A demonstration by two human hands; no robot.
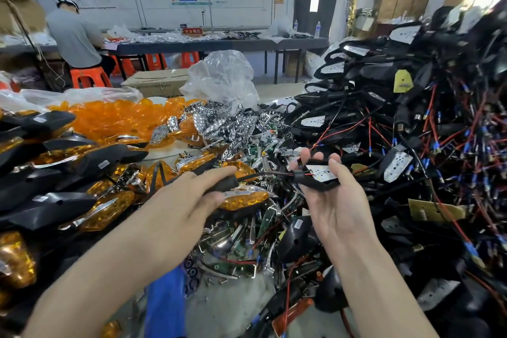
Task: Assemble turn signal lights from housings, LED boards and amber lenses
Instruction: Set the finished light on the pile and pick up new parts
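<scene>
Housing (315,186) of matte black plastic: left hand (189,200) pinches its stalk (227,182), right hand (337,208) cups its shell.

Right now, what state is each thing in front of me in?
Housing: held in right hand, no lens on.
Board: seated in the housing.
Stem: gripped by left hand.
Lenses: loose in a heap.
Finished lights: lenses on, stacked at left.
Bag: open.
Door: shut.

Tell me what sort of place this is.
Likely a small factory assembly workshop: a heap of wired black housings, a pile of amber lenses, and another worker seated at a long parts-covered bench.
</scene>
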